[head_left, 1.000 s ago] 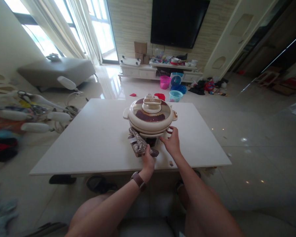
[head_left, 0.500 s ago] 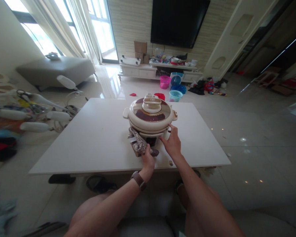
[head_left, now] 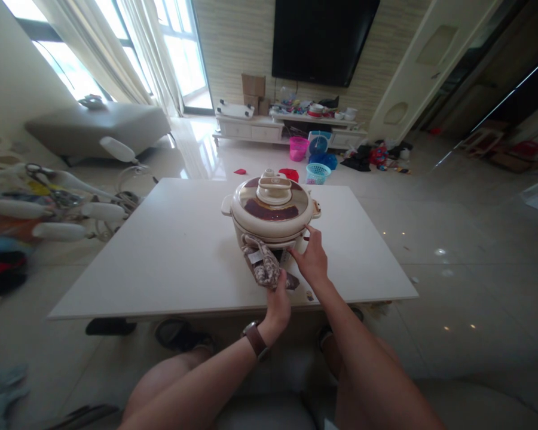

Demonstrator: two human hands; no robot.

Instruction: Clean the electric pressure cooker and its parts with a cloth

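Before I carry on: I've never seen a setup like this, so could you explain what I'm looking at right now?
There is no machine here: these are a person's two bare hands, seen by a camera worn on that person's head, looking forward and down. On the white table stands a cream electric pressure cooker with its lid on. The left hand, with a watch on its wrist, holds a brown-and-white patterned cloth against the cooker's front. The right hand has its fingers spread at the cooker's side, below the rim, seemingly touching it.
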